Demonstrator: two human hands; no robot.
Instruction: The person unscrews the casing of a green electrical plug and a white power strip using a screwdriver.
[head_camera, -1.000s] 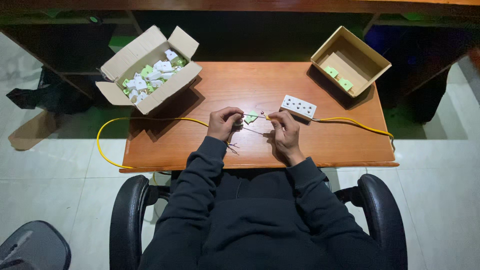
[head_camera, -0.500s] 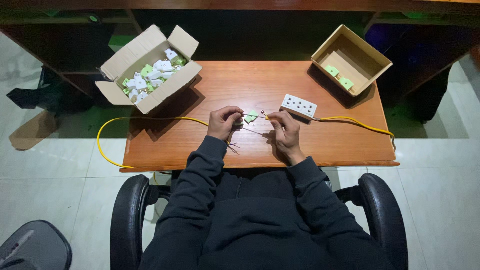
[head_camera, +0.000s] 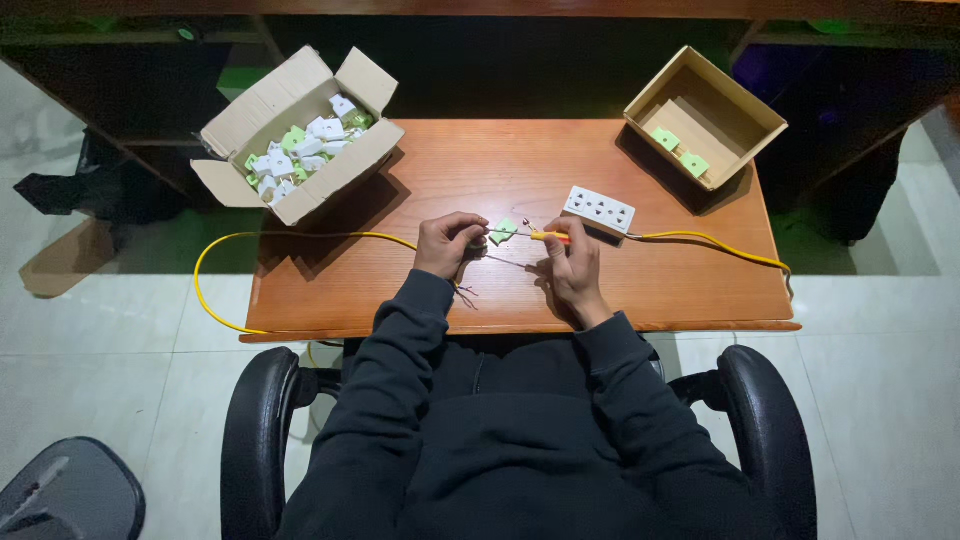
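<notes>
My left hand (head_camera: 447, 243) is closed around a small green and white socket part (head_camera: 503, 231) and the stripped end of a yellow cable (head_camera: 300, 240), above the wooden desk (head_camera: 500, 180). My right hand (head_camera: 568, 262) grips a thin yellow-handled screwdriver (head_camera: 548, 237) whose tip points at the green part. Thin bare wires (head_camera: 466, 292) hang below my left wrist. A white multi-socket plate (head_camera: 599, 209) lies just beyond my right hand.
An open cardboard box (head_camera: 300, 135) with several white and green socket parts stands at the desk's far left. Another open box (head_camera: 705, 115) at the far right holds two green parts. The yellow cable loops off both desk sides. I sit in a black armchair (head_camera: 255, 430).
</notes>
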